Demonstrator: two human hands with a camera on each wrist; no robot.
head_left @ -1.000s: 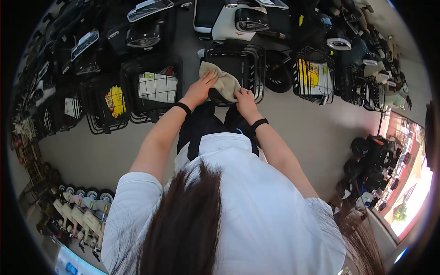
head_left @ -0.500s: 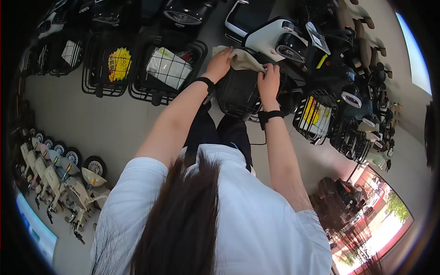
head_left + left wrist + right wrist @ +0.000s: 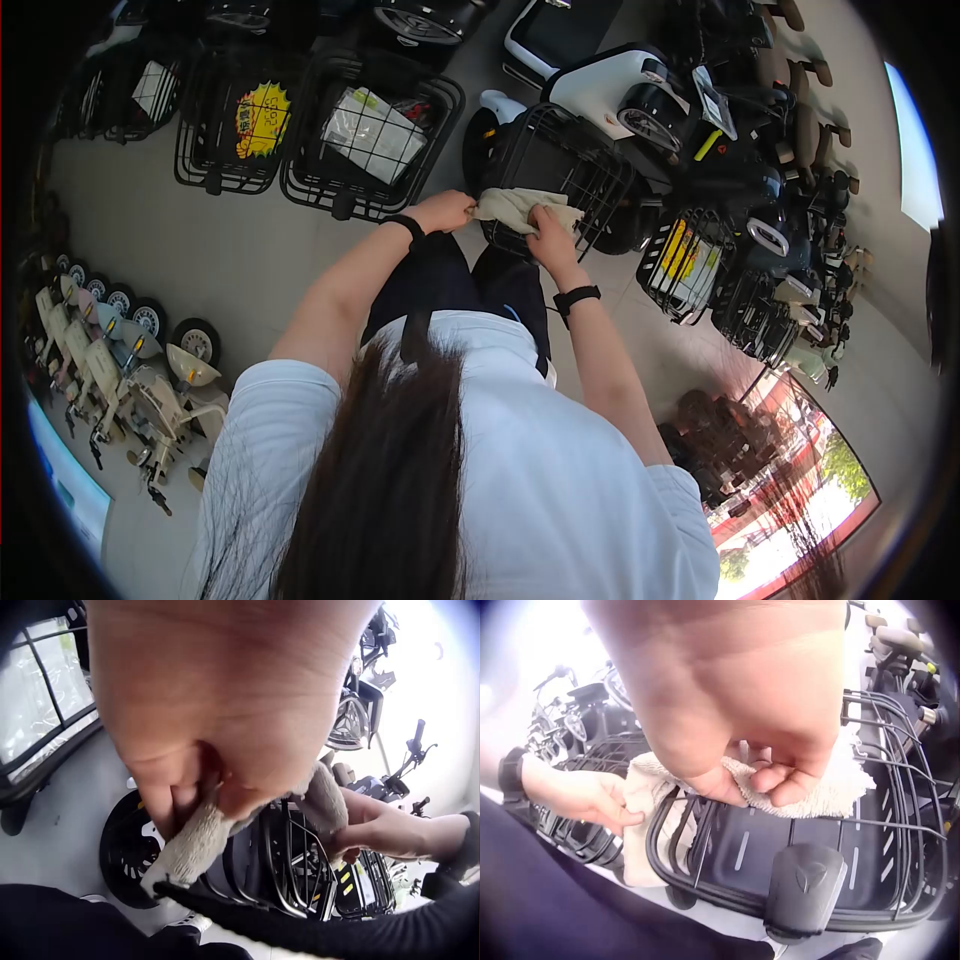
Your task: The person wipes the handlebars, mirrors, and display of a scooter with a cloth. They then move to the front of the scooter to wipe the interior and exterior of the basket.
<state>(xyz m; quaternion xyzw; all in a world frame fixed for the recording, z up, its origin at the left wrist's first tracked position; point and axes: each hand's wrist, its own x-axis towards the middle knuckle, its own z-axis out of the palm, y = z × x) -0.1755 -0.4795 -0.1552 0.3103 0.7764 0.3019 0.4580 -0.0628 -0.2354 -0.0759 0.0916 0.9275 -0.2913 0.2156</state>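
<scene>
Beige cloth draped over wire basket rim.

Bright daylight, fisheye edges dark and warped, wrist views blurred, overexposed

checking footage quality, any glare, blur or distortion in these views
Head view: strong fisheye curve, dark round border, bright window at right. Left wrist view: left hand fills the frame, blurred, sky blown out. Right wrist view: right hand soft, cloth and wire basket fairly sharp.

A soft beige cloth is draped over the near rim of a black wire basket and is bunched up.
</scene>
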